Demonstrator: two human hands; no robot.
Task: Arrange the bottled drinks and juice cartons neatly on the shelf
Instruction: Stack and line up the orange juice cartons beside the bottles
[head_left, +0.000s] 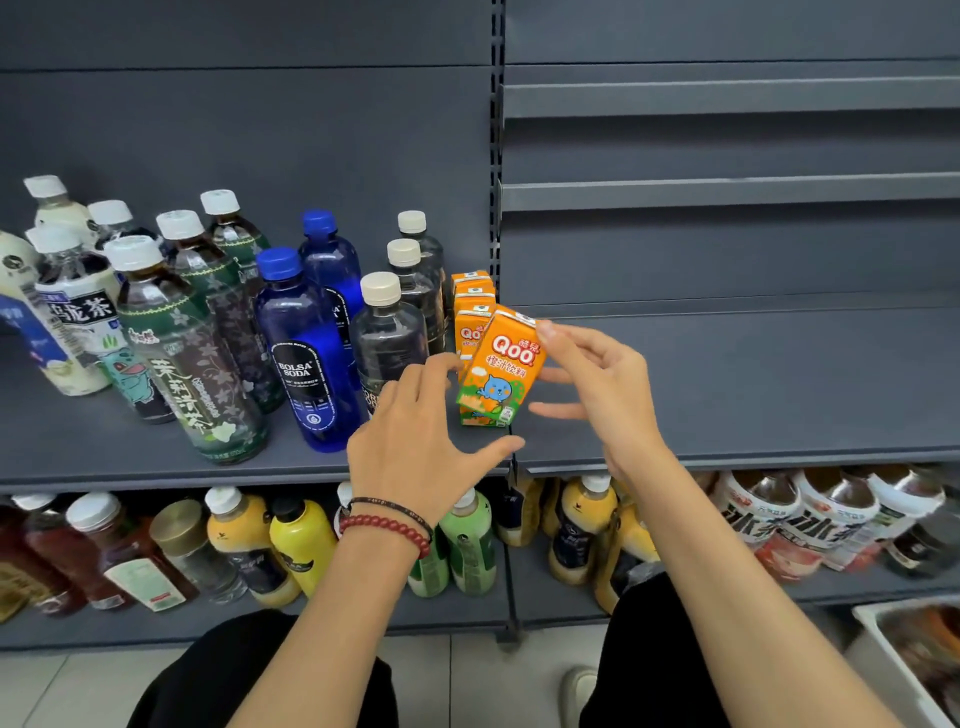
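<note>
An orange Qoo juice carton (501, 369) tilts to the right at the front of a row of matching cartons (472, 291) on the grey shelf (727, 389). My right hand (608, 389) holds it from the right, with one fingertip at its top corner and other fingers along its side. My left hand (415, 441) is spread open, its fingertips at the carton's left edge. To the left stand clear bottles with cream caps (389, 338), blue soda bottles (306, 353) and tea bottles (187, 353).
The shelf to the right of the cartons is bare. The lower shelf holds yellow and green bottles (301, 540) and iced tea bottles (810, 514). A white bin (883, 649) sits on the floor at the lower right. My knees are at the bottom.
</note>
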